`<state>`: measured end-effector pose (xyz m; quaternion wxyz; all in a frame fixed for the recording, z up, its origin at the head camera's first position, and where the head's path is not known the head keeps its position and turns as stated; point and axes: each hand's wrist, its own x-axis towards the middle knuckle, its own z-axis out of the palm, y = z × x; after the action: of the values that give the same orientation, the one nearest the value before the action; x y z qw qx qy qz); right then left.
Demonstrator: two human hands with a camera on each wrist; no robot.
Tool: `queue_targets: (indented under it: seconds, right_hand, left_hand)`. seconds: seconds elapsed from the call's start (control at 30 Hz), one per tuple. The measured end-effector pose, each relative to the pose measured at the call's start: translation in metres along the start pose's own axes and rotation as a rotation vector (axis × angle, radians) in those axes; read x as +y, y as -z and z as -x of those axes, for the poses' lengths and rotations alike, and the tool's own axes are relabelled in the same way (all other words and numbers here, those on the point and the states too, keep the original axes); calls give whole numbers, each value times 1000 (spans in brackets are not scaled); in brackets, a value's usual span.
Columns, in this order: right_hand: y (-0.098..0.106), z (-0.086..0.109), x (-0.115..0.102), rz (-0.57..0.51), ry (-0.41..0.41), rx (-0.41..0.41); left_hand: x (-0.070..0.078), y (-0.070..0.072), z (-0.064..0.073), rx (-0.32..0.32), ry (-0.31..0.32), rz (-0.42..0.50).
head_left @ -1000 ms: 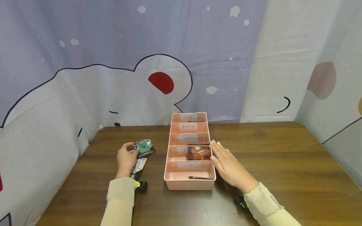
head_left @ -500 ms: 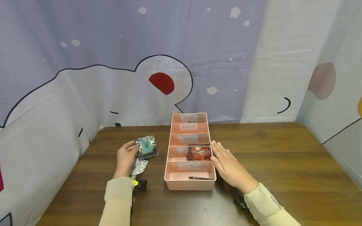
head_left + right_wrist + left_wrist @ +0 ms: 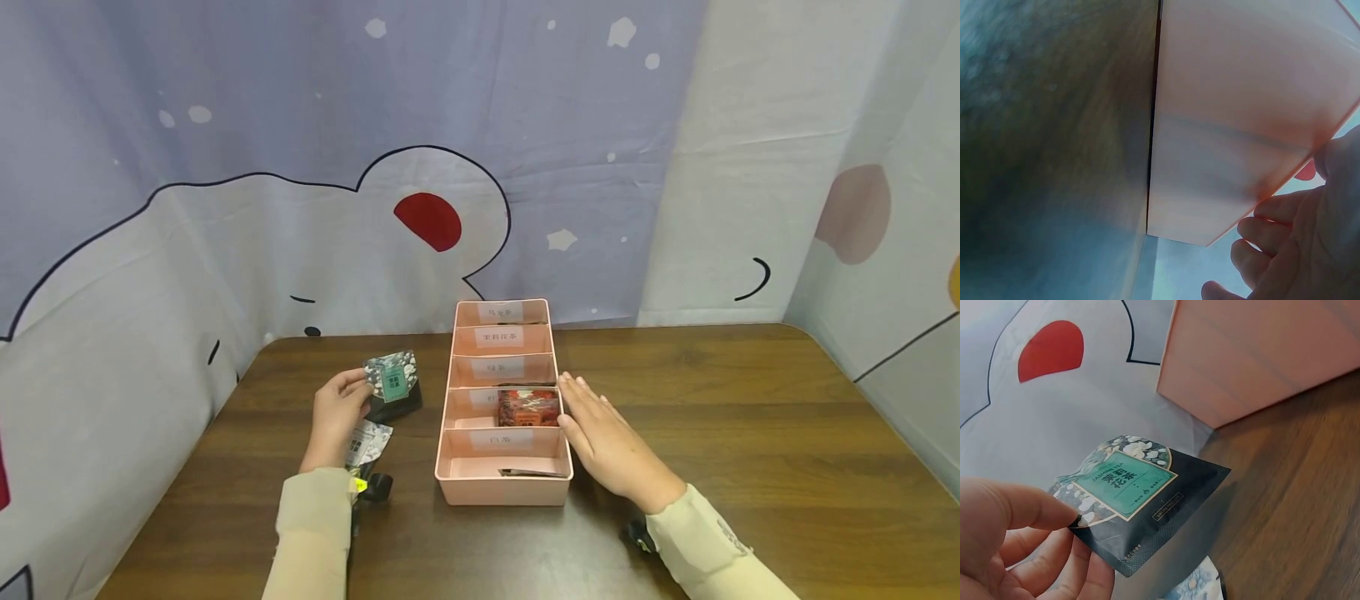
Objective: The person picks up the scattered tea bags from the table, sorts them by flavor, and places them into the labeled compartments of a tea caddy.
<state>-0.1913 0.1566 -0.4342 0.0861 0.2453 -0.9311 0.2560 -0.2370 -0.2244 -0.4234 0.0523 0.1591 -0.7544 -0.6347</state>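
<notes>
Between thumb and fingers my left hand (image 3: 336, 421) pinches one edge of a dark tea sachet (image 3: 1141, 487) with a green label and white flowers. The sachet is tilted and raised off the table, left of a pink divided box (image 3: 504, 492). Below it lies a white-and-blue patterned sachet (image 3: 367, 442), partly covered by the left wrist. Fingers extended, my right hand (image 3: 615, 446) rests along the box's right rim. In the box, a red sachet (image 3: 528, 408) fills part of the second compartment from the front, and a thin sachet (image 3: 531, 473) lies in the front one.
White paper labels (image 3: 501, 438) with writing mark the box's compartments. Thin edges of sachets show in the third and the farthest compartments. Behind the brown wooden table (image 3: 712, 400) hangs a patterned curtain (image 3: 300, 233).
The left hand has lifted the green-labelled sachet slightly up and to the right, tilting it upward off the white-and-blue one. My right hand stays at the box.
</notes>
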Motion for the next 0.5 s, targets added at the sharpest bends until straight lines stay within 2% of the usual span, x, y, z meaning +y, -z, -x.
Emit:
queue_targets:
  seconds: [0.27,0.5]
  right_hand:
    - [0,0,0,4,3,4]
    - [0,0,0,7,6,1]
  left_hand:
    - [10,-10,5,17,-58,0]
    - [21,-18,11,68,-150,34]
